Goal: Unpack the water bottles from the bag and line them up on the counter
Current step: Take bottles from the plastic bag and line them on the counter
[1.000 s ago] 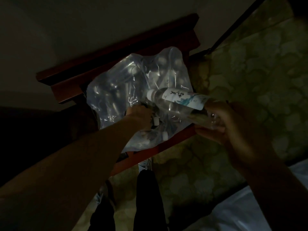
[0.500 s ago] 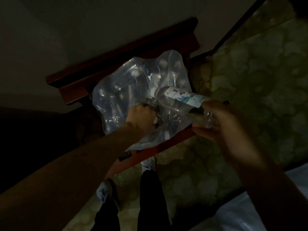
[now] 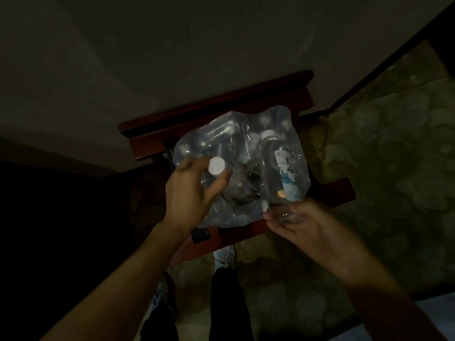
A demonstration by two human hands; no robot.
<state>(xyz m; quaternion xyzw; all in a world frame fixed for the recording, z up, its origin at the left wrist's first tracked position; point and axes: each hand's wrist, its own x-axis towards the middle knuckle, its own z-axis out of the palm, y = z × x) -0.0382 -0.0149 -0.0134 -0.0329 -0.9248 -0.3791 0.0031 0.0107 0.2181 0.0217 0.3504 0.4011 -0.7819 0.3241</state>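
Since the earlier frame the left hand (image 3: 189, 190) has come up out of the bag (image 3: 236, 168) with a second bottle (image 3: 214, 173), its white cap (image 3: 216, 166) facing the camera, while the labelled bottle (image 3: 286, 173) has swung from lying across to pointing away. In the head view, the left grip curls round the second bottle below the cap; the right hand (image 3: 298, 220) pinches the labelled bottle's base. Both bottles hang over the bag, which sits on the red wooden bench (image 3: 327, 193). Full bottles are likely heavy, smooth and slippery; mid-body seems the safest hold.
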